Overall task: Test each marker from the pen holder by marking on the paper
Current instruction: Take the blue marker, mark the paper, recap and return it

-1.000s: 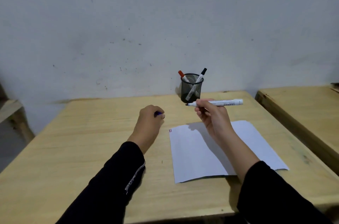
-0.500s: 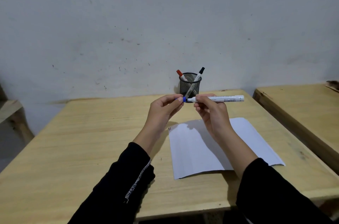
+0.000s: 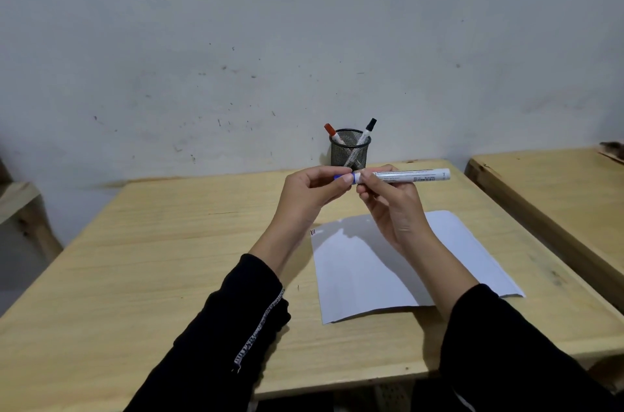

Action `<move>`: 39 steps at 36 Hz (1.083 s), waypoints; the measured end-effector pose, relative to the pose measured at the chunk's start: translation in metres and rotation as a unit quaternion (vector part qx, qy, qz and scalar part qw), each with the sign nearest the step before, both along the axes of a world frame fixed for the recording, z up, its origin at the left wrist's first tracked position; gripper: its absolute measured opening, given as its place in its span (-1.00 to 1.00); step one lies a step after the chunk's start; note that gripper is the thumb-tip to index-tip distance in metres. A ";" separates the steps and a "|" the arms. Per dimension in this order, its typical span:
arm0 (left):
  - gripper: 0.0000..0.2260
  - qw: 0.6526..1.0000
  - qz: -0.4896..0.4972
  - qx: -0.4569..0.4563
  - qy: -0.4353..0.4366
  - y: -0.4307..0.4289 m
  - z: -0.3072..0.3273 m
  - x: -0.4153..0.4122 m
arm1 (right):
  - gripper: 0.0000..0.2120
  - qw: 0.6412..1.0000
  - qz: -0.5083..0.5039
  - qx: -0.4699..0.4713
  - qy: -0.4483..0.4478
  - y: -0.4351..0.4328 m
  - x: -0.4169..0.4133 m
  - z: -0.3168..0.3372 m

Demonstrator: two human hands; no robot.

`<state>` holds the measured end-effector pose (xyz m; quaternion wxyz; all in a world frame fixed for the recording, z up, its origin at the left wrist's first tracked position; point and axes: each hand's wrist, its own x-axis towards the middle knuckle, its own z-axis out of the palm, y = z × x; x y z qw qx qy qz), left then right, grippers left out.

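Observation:
I hold a white marker (image 3: 412, 175) level above the desk. My right hand (image 3: 391, 205) grips its barrel. My left hand (image 3: 312, 192) pinches the blue cap (image 3: 341, 177), which sits on the marker's left end. Below my hands lies a white sheet of paper (image 3: 358, 273) with a few short marks (image 3: 313, 232) at its top left corner. A black mesh pen holder (image 3: 350, 152) stands at the back of the desk by the wall. It holds a red-capped marker (image 3: 332, 133) and a black-capped marker (image 3: 367, 129).
The wooden desk (image 3: 152, 263) reaches the grey wall. A second wooden desk (image 3: 553, 188) stands close on the right across a narrow gap. Part of a wooden piece of furniture (image 3: 20, 209) shows at the far left.
My left hand rose from the desk with the blue cap and brought it to the marker tip. The cap now sits on the tip. My right hand kept the marker level.

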<state>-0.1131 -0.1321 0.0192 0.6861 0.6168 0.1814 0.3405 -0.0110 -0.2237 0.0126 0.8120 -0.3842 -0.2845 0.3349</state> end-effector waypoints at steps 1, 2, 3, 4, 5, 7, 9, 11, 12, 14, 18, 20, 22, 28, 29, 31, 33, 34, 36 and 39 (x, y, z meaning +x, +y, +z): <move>-0.91 1.000 0.005 0.005 0.004 0.000 0.000 0.000 | -0.84 1.000 0.005 -0.005 0.002 0.000 0.002 0.000; -0.91 1.000 0.011 0.010 0.009 -0.001 0.000 0.001 | -0.85 1.000 0.009 -0.012 0.001 -0.001 0.004 0.000; -0.91 1.000 0.019 0.014 0.011 -0.001 0.001 0.001 | -0.87 1.000 0.009 -0.017 0.000 -0.002 0.006 0.001; -0.91 0.999 0.027 0.014 0.010 0.000 0.002 0.001 | -0.89 1.000 0.006 -0.019 0.003 -0.003 0.009 0.003; -0.92 0.999 0.035 0.009 0.006 0.002 0.003 0.001 | -0.91 1.000 -0.002 -0.017 0.014 -0.004 0.013 0.005; -0.91 0.999 0.050 -0.012 -0.011 0.011 0.006 -0.001 | -0.92 0.998 -0.027 -0.003 0.048 -0.007 0.023 0.010; -0.91 0.997 0.060 -0.037 -0.030 0.021 0.009 -0.002 | -0.91 0.998 -0.044 -0.007 0.043 -0.010 0.037 0.015; -0.90 0.995 0.067 -0.053 -0.047 0.028 0.015 -0.002 | -0.89 0.998 -0.036 -0.042 -0.019 -0.014 0.048 0.019; -0.90 0.994 0.072 -0.055 -0.056 0.031 0.019 0.000 | -0.89 0.996 -0.021 -0.062 -0.059 -0.016 0.053 0.022; -0.89 0.992 0.082 -0.055 -0.072 0.034 0.027 0.005 | -0.90 0.986 0.015 -0.098 -0.137 -0.018 0.062 0.028; -0.84 0.992 0.094 -0.010 -0.085 0.040 0.046 0.023 | -0.90 0.939 0.038 -0.172 -0.294 -0.015 0.076 0.041; -0.82 0.990 0.102 0.019 -0.092 0.043 0.056 0.035 | -0.90 0.913 0.028 -0.203 -0.353 -0.006 0.079 0.044; -0.83 0.988 0.112 0.056 -0.088 0.047 0.062 0.047 | -0.85 0.905 0.030 -0.212 -0.367 0.005 0.081 0.043; -0.85 0.981 0.118 0.146 -0.046 0.055 0.069 0.082 | -0.82 0.904 0.033 -0.224 -0.364 0.036 0.083 0.035; -0.85 0.980 0.115 0.158 -0.038 0.056 0.069 0.086 | -0.82 0.903 0.030 -0.224 -0.364 0.041 0.085 0.035; -0.89 0.975 0.111 0.189 -0.020 0.062 0.066 0.091 | -0.84 0.899 0.012 -0.228 -0.373 0.049 0.091 0.034; -0.90 0.966 0.113 0.231 0.017 0.070 0.058 0.093 | -0.84 0.897 -0.022 -0.232 -0.376 0.056 0.099 0.035; -0.87 0.959 0.116 0.256 0.045 0.074 0.052 0.093 | -0.84 0.896 -0.042 -0.232 -0.375 0.059 0.104 0.036; -0.79 0.938 0.120 0.304 0.120 0.086 0.036 0.093 | -0.84 0.895 -0.085 -0.228 -0.374 0.066 0.112 0.038; -0.65 0.900 0.121 0.345 0.236 0.102 0.007 0.092 | -0.83 0.896 -0.133 -0.211 -0.368 0.076 0.121 0.043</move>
